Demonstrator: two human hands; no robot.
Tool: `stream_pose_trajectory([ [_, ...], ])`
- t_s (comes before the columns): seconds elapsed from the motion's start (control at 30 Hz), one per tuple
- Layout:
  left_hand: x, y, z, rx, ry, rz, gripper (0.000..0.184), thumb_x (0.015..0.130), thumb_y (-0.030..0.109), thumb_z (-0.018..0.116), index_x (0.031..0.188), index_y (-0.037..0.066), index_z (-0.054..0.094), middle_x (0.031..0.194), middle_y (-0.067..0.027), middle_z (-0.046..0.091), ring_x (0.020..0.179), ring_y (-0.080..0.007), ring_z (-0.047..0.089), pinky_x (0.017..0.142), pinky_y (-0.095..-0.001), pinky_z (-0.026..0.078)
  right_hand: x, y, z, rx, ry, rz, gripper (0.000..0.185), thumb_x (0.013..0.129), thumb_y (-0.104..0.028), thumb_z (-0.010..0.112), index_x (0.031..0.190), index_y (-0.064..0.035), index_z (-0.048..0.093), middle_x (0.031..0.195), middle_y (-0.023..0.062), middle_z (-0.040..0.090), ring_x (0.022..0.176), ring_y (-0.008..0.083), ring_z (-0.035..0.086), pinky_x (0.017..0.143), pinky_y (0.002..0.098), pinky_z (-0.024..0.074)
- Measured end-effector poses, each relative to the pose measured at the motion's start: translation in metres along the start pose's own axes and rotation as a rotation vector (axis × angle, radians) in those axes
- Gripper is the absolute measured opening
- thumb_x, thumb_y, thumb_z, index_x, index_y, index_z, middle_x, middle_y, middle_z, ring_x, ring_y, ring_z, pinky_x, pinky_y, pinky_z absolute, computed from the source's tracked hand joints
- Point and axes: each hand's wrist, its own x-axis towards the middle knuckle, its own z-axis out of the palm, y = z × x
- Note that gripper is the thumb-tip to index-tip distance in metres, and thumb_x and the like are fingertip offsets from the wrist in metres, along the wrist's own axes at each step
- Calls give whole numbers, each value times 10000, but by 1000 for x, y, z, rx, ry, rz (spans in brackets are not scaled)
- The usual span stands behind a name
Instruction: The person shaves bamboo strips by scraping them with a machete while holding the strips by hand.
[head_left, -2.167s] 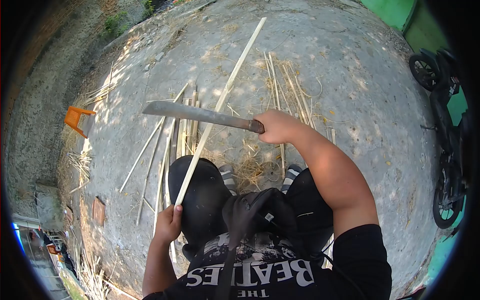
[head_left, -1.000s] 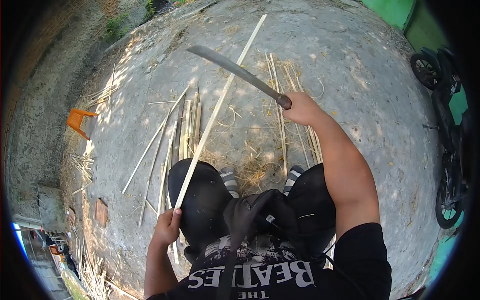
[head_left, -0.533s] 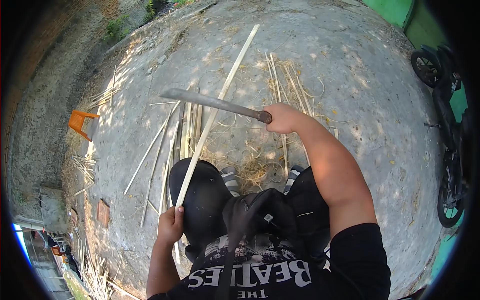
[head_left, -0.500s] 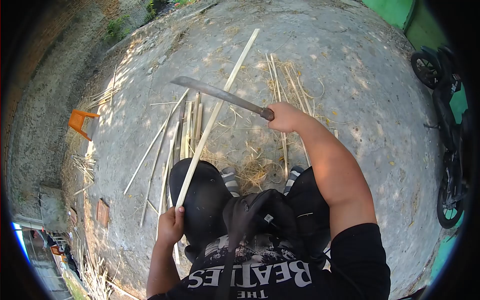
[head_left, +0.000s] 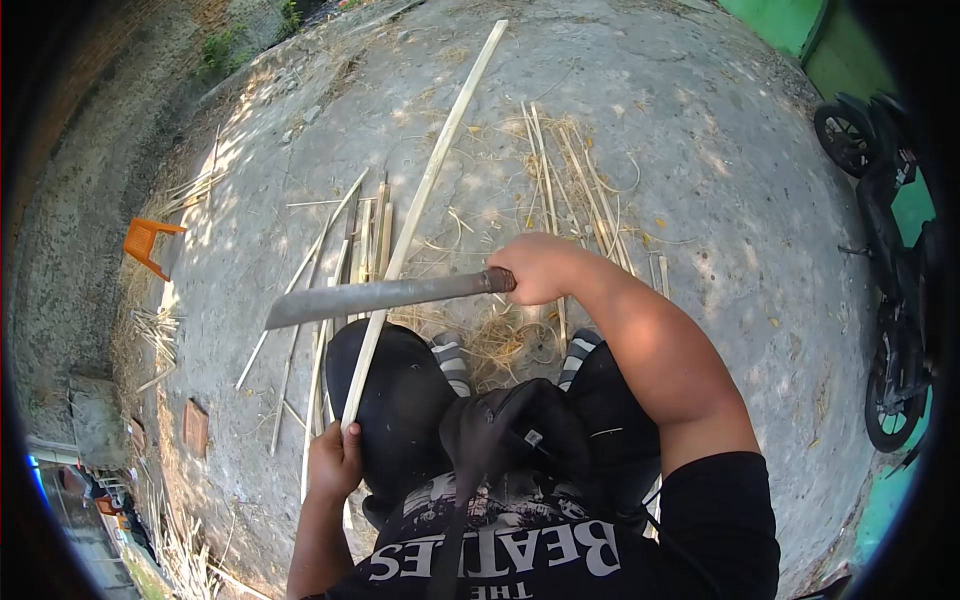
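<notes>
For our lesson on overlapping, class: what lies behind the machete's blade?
Behind the machete's blade, a long pale strip held in the left hand crosses, with sticks on the ground beyond. Their covered stretches cannot be seen.

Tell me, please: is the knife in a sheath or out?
Out: the knife, held in the right hand, shows bare, uncovered metal.

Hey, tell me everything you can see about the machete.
The machete has a long, dull grey blade that looks like metal, widening toward a slanted end. Its short handle is dark brown and ridged near the blade. The right hand grips the handle, hiding the rest of it. The blade points toward the person's left, above their knees, passing in front of a pale strip; whether they touch is unclear.
</notes>
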Motion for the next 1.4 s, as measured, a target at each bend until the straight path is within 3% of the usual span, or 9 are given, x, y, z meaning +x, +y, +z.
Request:
stream_pose_trajectory([
  [0.1,-5,4,-4,74,22,-22,528,1057,452,559,771,8,557,629,-240,597,598,-466,614,547,-506,448,3,23,-17,103,81,295,186,770,-151,666,946,-102,699,938,158,729,955,380,698,814,496,534],
  [0.2,-6,11,-8,144,31,-3,531,1056,455,556,771,7,556,635,-246,599,610,-475,616,554,-512,454,-1,20,-15,140,157,337,186,780,-152,662,955,-96,693,935,159,729,934,389,701,806,496,534],
  [0.4,-5,8,0,94,37,-5,534,1051,457,558,762,8,547,640,-264,591,638,-508,603,566,-537,447,-8,-27,6,-107,23,-31,201,751,-148,697,947,-105,695,908,154,720,914,398,700,793,504,534],
  [0.5,-2,-13,1,107,27,82,539,1067,451,541,765,5,546,592,-206,574,548,-401,596,542,-493,433,-5,-39,-2,-191,-41,-81,227,728,-147,713,952,-110,698,895,155,715,905,397,698,783,510,531],
  [0.63,0,-10,-11,-173,-134,-83,515,1115,412,468,834,-4,580,692,7,532,693,-93,479,605,-323,410,4,21,-12,-7,82,87,178,741,-186,707,889,-94,670,831,157,703,850,422,680,734,523,510],
  [0.8,2,2,-22,-160,-186,-98,543,1117,450,439,820,16,573,673,0,526,655,-97,477,587,-311,405,0,38,-11,192,181,248,189,740,-160,696,908,-79,666,809,161,694,833,422,674,718,521,495],
  [0.93,0,1,-30,-474,-356,-141,543,1120,456,432,772,51,532,641,22,472,609,-82,421,561,-295,373,-13,-11,-25,-33,84,127,203,767,-182,700,953,-102,686,922,145,724,940,373,701,806,506,537],
  [1.13,2,3,-29,-377,-377,-128,527,1117,487,411,797,85,524,656,46,476,590,-62,423,539,-261,364,-10,-28,-15,-156,-67,11,228,791,-266,752,958,-120,697,952,124,731,958,354,706,826,490,549],
  [1.4,10,11,-21,-341,-348,-125,497,1123,460,420,800,95,519,671,57,472,612,-48,415,551,-251,356,-7,13,-16,38,156,208,289,824,-360,760,956,-108,710,922,144,734,930,359,712,812,486,547],
])
